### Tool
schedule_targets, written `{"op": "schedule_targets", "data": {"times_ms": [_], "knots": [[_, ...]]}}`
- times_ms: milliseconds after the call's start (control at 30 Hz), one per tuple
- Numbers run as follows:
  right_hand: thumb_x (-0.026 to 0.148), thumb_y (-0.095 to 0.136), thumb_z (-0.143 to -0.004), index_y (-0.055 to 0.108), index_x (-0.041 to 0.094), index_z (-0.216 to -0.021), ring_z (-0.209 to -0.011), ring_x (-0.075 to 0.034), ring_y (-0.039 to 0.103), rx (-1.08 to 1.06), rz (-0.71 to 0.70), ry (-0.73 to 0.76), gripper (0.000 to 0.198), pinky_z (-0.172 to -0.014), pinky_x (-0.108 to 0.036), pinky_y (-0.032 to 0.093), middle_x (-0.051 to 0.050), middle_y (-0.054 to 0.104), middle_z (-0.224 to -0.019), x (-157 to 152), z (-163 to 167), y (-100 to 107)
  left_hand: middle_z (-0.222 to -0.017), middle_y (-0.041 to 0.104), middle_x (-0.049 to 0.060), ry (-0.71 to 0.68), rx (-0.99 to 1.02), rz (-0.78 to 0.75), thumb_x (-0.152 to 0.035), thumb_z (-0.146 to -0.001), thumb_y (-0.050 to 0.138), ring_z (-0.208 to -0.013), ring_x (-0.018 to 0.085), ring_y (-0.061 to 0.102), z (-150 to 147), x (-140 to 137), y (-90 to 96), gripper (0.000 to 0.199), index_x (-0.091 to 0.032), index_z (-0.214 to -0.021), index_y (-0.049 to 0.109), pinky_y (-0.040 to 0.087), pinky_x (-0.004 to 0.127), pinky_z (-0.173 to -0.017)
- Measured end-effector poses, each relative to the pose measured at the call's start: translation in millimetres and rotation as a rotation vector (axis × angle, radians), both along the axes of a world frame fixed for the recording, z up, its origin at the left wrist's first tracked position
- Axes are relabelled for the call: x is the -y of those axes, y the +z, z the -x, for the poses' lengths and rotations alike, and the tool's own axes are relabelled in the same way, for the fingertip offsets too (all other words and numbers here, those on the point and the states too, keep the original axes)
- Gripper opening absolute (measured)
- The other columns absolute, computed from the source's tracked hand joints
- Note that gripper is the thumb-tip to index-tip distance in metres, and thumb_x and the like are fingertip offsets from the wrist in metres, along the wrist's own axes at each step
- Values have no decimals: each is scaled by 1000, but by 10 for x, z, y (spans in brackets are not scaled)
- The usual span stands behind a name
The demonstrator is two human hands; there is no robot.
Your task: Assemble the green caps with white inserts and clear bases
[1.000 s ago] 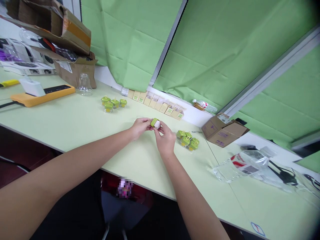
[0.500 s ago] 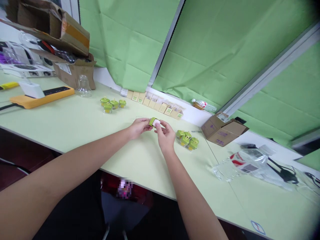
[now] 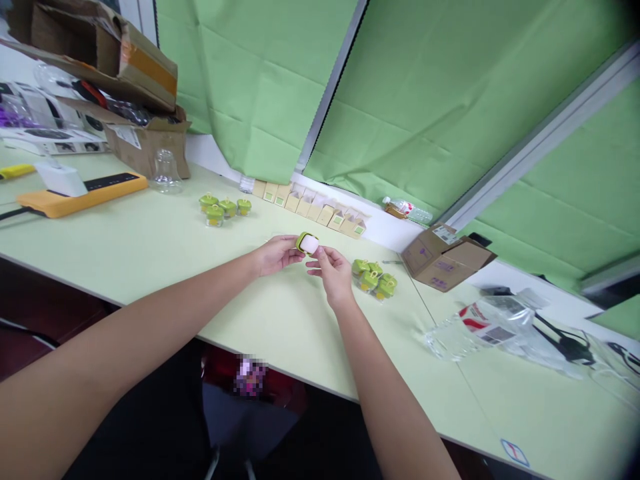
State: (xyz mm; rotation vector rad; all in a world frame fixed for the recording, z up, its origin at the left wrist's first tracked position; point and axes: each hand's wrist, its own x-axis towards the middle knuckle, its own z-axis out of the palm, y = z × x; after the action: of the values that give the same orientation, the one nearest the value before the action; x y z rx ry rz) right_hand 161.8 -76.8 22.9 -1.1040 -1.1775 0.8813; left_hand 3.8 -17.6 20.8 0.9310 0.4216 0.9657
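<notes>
Between my hands, above the table, is a small green lid with a pale pinkish-white pad in its opening, turned toward me. My left hand is closed on the lid's left side, fingertips at its edge. On the other side my right hand pinches at the pad's lower right edge with thumb and forefinger, its lower fingers loosely curled. Whether the pad sits fully inside the lid I cannot tell. Right of my right hand stands a cluster of small clear cups with green lids.
More green-lidded cups stand at the left. A row of small tan cartons lines the back. An orange power strip, a clear plastic cup, a cardboard box and a large clear bottle lie about the table.
My right thumb has slid off the pad's face to its lower right edge, and more of the pad shows. The lid has tilted toward me.
</notes>
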Motion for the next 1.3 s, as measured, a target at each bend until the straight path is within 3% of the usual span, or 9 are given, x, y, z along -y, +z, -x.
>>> {"op": "schedule_targets", "data": {"times_ms": [267,633,1033,1300], "knots": [[48,72,-74,68,19,-95,-64,-14,68,28,-2,-24,36,-54,-25,56,-5,73,-88,45,18,74,-85,71,9,124,-39,32,-17,-82,70,-67,10,62,-25,-54,-12,12,-10,-91,74,51,23,-66],[45,73,-73,70,18,-89,-61,-13,67,79,-5,-11,32,-54,-24,54,-3,73,-79,33,-22,23,-84,71,10,38,-59,-13,-17,-80,72,-67,10,62,-5,-36,-22,17,-9,-95,75,52,22,-65],[44,71,-75,67,17,-81,-52,-11,62,93,-20,-72,28,-49,-22,51,-1,69,-68,52,-7,86,-76,68,8,151,-99,-42,-21,-77,75,-65,11,59,-19,-92,-47,19,-8,-90,74,48,25,-66],[46,75,-71,65,17,-80,-52,-11,61,152,-12,-59,32,-47,-22,49,-1,67,-66,72,11,80,-71,66,7,142,-145,-92,-25,-74,78,-59,10,56,0,-75,-54,19,-8,-84,74,46,29,-67]]}}
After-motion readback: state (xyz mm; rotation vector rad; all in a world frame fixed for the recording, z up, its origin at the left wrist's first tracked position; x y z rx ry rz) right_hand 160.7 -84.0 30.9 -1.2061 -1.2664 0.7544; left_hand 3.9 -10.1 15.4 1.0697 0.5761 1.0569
